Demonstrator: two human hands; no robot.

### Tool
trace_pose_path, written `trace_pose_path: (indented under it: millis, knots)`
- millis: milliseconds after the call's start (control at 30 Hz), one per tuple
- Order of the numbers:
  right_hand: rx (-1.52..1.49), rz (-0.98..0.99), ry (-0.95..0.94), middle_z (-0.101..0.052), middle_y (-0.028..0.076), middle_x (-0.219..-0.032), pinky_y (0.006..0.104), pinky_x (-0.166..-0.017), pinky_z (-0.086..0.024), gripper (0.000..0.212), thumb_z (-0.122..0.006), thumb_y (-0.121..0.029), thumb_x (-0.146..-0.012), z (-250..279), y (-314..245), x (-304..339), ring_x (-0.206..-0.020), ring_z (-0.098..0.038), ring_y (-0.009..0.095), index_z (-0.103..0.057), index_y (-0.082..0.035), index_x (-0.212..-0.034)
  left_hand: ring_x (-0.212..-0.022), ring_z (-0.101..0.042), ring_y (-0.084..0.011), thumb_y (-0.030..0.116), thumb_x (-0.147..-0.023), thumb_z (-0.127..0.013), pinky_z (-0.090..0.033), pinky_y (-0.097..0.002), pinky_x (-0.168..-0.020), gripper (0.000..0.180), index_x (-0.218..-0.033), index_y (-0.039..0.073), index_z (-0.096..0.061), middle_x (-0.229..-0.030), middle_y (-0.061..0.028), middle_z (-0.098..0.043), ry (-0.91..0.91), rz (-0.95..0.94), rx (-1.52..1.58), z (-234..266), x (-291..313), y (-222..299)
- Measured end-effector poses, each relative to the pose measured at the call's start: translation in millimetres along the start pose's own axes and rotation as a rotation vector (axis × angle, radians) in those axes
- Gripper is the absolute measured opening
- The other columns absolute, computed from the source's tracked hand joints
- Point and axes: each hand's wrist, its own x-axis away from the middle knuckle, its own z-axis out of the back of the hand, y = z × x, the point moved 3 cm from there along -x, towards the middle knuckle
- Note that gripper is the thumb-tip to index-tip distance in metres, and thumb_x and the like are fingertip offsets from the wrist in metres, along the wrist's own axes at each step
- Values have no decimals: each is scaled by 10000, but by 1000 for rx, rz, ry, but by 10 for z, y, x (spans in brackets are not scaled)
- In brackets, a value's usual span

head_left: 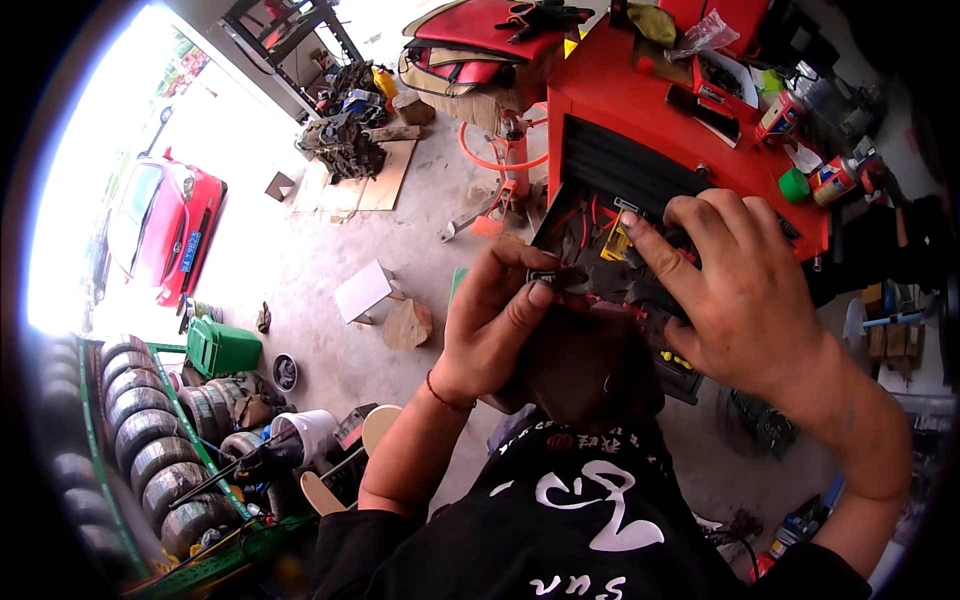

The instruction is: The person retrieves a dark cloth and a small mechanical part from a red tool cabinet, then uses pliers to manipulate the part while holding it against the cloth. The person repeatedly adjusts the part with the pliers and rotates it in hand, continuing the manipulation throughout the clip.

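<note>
My left hand (490, 325) is closed, pinching a small dark metal part (545, 276) between thumb and fingers. To its right, my right hand (735, 290) hangs over an open drawer, fingers apart and partly bent. The index fingertip is near a small silvery piece (628, 206) and a yellow item (615, 240); whether it touches either I cannot tell. The drawer (683, 383) belongs to a red tool cabinet (620, 95) and holds red-handled tools (584, 225). Dark brown cloth (585, 370) lies below my hands, in front of my black shirt.
Bottles (830, 180) and a parts box (722, 80) crowd the cabinet top. A red jack-like stand (515, 155) and a wooden stool (407, 324) stand nearby. Leftward are an engine block (342, 145), a green bin (222, 347), racked tires (140, 435) and a red car (165, 225) outside.
</note>
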Motion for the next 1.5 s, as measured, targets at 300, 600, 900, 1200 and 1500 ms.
trace_pose_path:
  millis: [300,600,900,1200,1500]
  knots:
    - [-17,22,-29,-543,139,-1093,448,-877,-428,733,-815,-153,-603,-79,-31,-55,-1030,-527,319,-607,-26,-1294,-977,-655,-161,84,-1030,-540,-522,-296,-886,183,-1184,6,-477,-1079,-82,-607,45,1,-28,61,64,-54]
    - [-75,56,-1,-551,116,-1018,418,-820,-429,642,-811,-140,-610,-195,-71,-81,-964,-534,300,-644,-34,-1221,-953,-657,-158,91,-1027,-550,-522,-296,-882,189,-1173,-4,-476,-1075,-87,-619,62,49,-39,145,161,-71]
    - [-347,-8,-41,-594,119,-946,402,-737,-501,548,-766,-130,-626,-382,-73,-19,-875,-573,298,-670,-12,-1153,-928,-646,-148,137,-1040,-541,-501,-269,-853,202,-1179,1,-489,-1001,-79,-643,55,15,-35,164,247,-46]
    - [-657,-115,-59,-640,155,-900,378,-685,-536,465,-742,-87,-700,-536,-116,103,-780,-648,330,-653,38,-1140,-830,-626,-140,213,-1035,-563,-496,-269,-782,233,-1153,16,-526,-971,-68,-618,66,47,44,167,225,-23]
    - [-982,-196,-123,-693,209,-968,365,-755,-560,440,-705,-90,-739,-696,-169,208,-869,-707,343,-648,66,-1146,-599,-480,-85,375,-1012,-574,-424,-228,-583,378,-1092,6,-543,-907,-79,-590,107,213,164,157,195,-129]
